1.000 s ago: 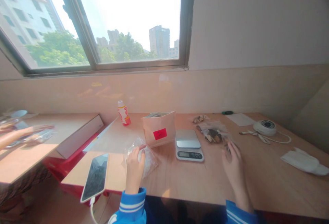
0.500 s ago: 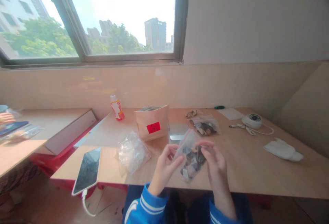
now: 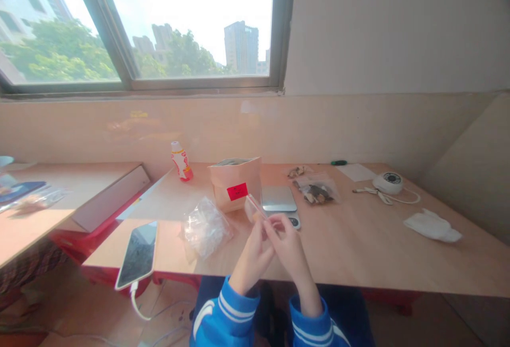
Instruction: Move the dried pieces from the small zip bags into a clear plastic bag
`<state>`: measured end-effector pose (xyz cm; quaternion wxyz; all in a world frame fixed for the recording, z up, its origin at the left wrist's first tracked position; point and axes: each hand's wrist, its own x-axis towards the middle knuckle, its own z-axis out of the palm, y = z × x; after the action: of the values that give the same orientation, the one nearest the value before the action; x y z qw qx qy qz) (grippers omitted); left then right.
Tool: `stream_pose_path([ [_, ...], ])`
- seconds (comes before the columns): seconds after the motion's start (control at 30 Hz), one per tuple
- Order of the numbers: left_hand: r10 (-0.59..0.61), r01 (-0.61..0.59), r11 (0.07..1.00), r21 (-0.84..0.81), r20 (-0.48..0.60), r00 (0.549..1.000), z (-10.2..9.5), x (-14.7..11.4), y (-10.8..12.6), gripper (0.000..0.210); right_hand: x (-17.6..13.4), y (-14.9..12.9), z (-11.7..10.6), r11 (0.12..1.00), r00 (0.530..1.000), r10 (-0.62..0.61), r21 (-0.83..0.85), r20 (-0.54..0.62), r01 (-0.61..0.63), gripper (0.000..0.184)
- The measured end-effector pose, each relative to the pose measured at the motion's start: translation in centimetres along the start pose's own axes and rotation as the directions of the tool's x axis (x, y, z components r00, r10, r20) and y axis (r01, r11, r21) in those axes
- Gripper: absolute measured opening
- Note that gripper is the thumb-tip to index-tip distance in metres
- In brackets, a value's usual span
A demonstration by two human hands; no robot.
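Observation:
A clear zip bag (image 3: pixel 252 206) with a reddish top strip is pinched between my two hands above the table's front part. My left hand (image 3: pixel 255 254) is closed on its lower side, thumb up. The fingers of my right hand (image 3: pixel 287 240) meet the left ones at the strip and are closed there too. My hands hide most of the bag and its contents. Just behind them stands a brown paper pouch (image 3: pixel 223 185) with a red label, its top gaping. A kitchen scale (image 3: pixel 279 198) lies beside the pouch, its front corner partly covered by my right hand.
Crumpled clear plastic bags (image 3: pixel 205 228) lie left of my hands. A phone (image 3: pixel 138 254) with a cable overhangs the front edge. Behind are a bottle (image 3: pixel 181 162) and a filled zip bag (image 3: pixel 319 192). Rightward sit a white dome camera (image 3: pixel 388 183) and a white wrapped bundle (image 3: pixel 432 226).
My right hand has moved left to meet my left hand at the bag's strip. The bag has turned from facing me to nearly edge-on, and the scale is uncovered.

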<state>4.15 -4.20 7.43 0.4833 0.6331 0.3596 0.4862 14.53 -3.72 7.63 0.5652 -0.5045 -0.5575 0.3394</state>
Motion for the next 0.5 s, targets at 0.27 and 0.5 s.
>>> stream_pose_path([
  [0.27, -0.064, 0.066, 0.998, 0.016, -0.106, 0.992, -0.6, 0.4, 0.2, 0.028, 0.2, -0.3, -1.8, 0.998, 0.990, -0.016, 0.055, 0.138, 0.008, 0.029],
  [0.5, -0.121, 0.163, 0.975, 0.153, -0.248, 0.961, -0.8, 0.4, 0.0, 0.033, -0.1, -0.6, -1.4, 1.000, 0.989, 0.021, 0.005, 0.149, -0.022, 0.020],
])
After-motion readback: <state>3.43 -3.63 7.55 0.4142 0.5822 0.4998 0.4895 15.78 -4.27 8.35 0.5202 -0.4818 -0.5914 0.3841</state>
